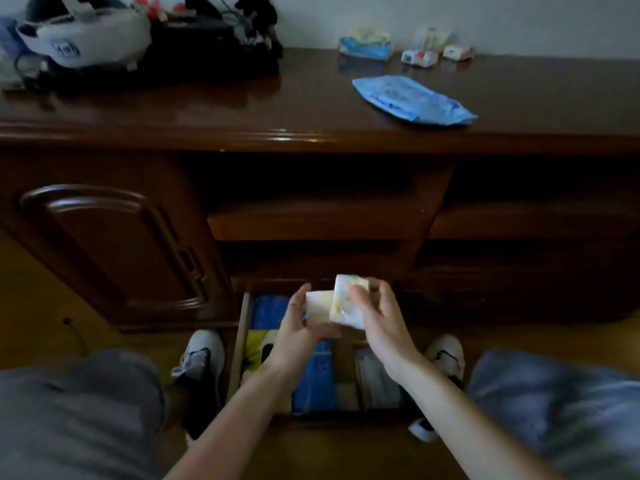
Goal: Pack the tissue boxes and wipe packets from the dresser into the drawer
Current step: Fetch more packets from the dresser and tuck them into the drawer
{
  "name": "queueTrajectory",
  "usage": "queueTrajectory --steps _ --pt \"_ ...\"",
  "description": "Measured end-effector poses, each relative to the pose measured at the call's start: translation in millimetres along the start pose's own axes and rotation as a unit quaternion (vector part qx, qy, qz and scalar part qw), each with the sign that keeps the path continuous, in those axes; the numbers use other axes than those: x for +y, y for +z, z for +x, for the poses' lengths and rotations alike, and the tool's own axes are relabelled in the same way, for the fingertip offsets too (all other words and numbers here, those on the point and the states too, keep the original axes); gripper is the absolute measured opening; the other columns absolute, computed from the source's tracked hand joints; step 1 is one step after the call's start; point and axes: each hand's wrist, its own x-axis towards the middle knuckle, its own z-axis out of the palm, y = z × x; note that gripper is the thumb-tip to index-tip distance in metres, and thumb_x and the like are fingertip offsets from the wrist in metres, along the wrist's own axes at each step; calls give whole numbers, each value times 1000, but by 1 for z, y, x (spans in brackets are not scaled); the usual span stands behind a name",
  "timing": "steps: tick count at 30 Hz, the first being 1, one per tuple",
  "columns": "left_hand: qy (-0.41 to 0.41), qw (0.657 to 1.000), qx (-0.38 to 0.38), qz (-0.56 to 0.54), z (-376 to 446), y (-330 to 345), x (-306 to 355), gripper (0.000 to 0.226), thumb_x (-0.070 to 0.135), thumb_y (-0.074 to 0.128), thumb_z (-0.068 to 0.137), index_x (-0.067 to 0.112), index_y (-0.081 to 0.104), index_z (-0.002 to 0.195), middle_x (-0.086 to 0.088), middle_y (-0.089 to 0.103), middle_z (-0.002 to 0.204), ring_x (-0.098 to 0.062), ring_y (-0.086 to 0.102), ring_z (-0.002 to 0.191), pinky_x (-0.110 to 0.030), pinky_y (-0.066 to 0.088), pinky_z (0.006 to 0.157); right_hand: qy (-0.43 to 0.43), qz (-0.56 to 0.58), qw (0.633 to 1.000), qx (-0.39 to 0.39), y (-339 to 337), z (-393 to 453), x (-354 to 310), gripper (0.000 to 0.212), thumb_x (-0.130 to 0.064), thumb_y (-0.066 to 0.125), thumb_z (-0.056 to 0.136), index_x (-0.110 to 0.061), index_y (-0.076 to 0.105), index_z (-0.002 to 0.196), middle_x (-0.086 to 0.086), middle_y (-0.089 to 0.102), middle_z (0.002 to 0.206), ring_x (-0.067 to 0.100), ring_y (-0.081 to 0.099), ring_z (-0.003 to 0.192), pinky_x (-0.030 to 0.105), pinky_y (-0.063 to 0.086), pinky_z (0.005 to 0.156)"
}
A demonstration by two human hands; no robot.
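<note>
Mid-frame, our left grip (298, 329) and right grip (379, 320) each grasp a blurred tissue packet (346, 301), hiding part of the open drawer (242, 341).

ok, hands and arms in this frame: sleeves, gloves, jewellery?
Both forearms are bare, no sleeves reaching the wrists and no gloves. The left hand wears a thin ring on one finger. The right hand shows no ring or watch. No markings visible.
</note>
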Motion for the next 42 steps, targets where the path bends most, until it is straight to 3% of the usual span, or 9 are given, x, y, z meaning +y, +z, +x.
queueTrajectory --steps 5,7,10,15,19,24,27,36,42 --pt "-89 991 17 -96 17 -8 -61 47 3 43 102 12 40 147 -12 69 118 -21 71 93 -37 57 82 84 -134 984 -81 16 -5 62 61 -61 43 101 -29 36 153 -25 42 107 -30 38 85 -9 31 67" --pt "-86 995 26 -32 25 -8 -78 52 6 50 102 16 35 151 -8 67 123 -12 70 91 -23 57 73 110 -137 977 -118 18 2 79 60 -60 45 101 -30 40 153 -21 49 122 -22 44 108 -2 38 85" --pt "-74 997 19 25 41 -12 -101 58 7 51 102 15 29 154 -11 55 141 -10 63 104 -17 54 77 145 -75 973 -162 11 19 100 43 -43 57 102 -39 53 144 -10 58 139 11 55 129 32 47 108" --pt "-135 987 -30 77 64 -12 -123 48 22 52 103 22 39 149 6 43 148 3 45 124 -17 37 97 175 -78 962 -194 -17 49 126 43 -21 68 97 -36 60 138 -8 64 132 12 61 120 27 52 94" --pt "-150 977 28 152 70 -28 -143 51 20 56 100 13 43 148 -2 45 152 -19 42 139 -32 34 114 210 -241 923 -215 -27 70 158 43 -20 62 100 -28 53 142 -6 56 131 13 58 112 23 51 74" --pt "-182 968 70 161 72 -46 -154 33 17 58 99 12 59 131 -7 61 133 -22 57 123 -43 45 109 260 -354 842 -312 -3 72 201 40 -17 56 103 -15 52 142 9 58 136 22 57 116 35 50 88" --pt "-180 964 62 184 71 -51 -159 28 20 58 99 17 62 126 -1 64 124 -19 59 121 -43 47 106 213 -398 849 -275 7 62 219 40 -16 53 103 -12 50 143 13 54 143 28 52 128 41 45 102" --pt "-191 948 42 250 71 -52 -181 22 22 60 97 21 63 119 1 63 113 -19 61 111 -38 50 99 172 -415 842 -299 0 65 217 34 -17 64 99 -11 64 132 10 64 130 22 60 118 31 46 89" --pt "-185 954 55 228 74 -53 -183 19 17 58 99 19 63 117 -4 64 121 -21 60 112 -39 51 99 179 -328 905 -203 -10 102 201 21 -22 64 98 -25 65 118 -5 65 110 15 64 103 37 57 86"
